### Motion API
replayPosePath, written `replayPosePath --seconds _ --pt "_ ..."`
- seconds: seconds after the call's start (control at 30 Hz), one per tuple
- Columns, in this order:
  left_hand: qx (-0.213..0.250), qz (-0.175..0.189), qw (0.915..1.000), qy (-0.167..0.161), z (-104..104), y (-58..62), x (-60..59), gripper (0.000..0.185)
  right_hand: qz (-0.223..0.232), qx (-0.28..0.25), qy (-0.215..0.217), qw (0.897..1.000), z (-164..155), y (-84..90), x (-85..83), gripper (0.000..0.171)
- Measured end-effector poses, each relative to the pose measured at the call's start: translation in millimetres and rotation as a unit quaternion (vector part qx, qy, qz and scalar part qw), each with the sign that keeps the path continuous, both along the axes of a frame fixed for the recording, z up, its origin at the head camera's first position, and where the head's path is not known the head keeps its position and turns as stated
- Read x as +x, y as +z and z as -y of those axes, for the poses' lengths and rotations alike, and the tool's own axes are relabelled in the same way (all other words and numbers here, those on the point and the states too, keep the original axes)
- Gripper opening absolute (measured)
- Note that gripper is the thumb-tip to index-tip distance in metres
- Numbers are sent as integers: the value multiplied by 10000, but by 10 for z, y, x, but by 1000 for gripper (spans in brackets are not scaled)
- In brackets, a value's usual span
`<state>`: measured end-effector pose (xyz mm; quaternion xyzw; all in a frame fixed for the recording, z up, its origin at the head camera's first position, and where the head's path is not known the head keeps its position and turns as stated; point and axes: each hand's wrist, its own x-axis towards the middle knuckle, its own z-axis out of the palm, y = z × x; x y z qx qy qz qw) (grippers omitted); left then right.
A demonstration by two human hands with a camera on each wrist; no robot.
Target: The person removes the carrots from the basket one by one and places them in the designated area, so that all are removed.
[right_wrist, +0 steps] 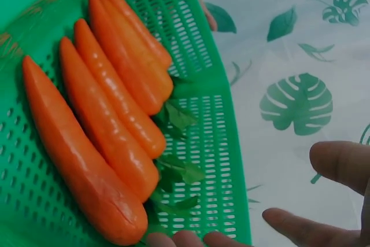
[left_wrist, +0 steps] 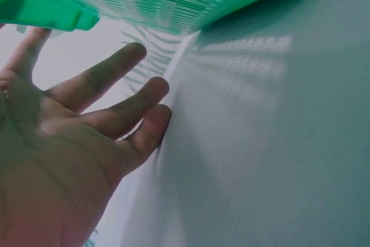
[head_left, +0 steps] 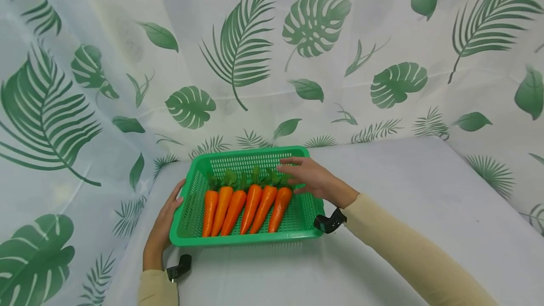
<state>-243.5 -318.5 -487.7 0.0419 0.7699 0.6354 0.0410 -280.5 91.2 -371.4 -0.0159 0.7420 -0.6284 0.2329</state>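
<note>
A rectangular basket of slotted, smooth green plastic point(head_left: 255, 238) with a broad rim sits over a white cloth-covered surface point(head_left: 395, 174). Inside it, six glossy orange carrots point(head_left: 250, 209), long and tapering, lie side by side, narrow ends toward the basket's near wall. Their ruffled green leafy tops point(head_left: 230, 177) reach toward its far wall.

At the basket's left side, the left hand point(head_left: 165, 216) touches the rim from outside; three of its fingers stretch out straight and apart beneath the rim. The right hand point(head_left: 312, 178) is over the basket's far right corner, near the leafy tops, its fingers spread apart and holding nothing; in the head view it hides part of that corner.

A black wrist device point(head_left: 330, 221) on the right arm overlaps the basket's near right corner. Beige sleeves point(head_left: 408, 254) cover both forearms. Beyond the basket hangs a white, lightly creased curtain point(head_left: 255, 124) printed with green palm and monstera leaves.
</note>
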Motion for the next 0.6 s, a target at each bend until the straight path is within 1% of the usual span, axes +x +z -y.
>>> replayPosePath --seconds 0.17,0.33,0.43,0.6 --pt "62 -50 9999 -71 1 -12 -6 58 161 191 -95 9996 39 -27 -5 64" --pt "41 -58 10000 -27 -5 -22 -20 58 166 331 -116 9992 59 -43 20 67" --pt "33 -60 10000 -17 -3 -24 -21 58 214 361 -85 9991 79 -76 39 67" --pt "-3 -64 10000 4 4 -21 -18 57 439 330 -142 9984 118 -135 56 67"
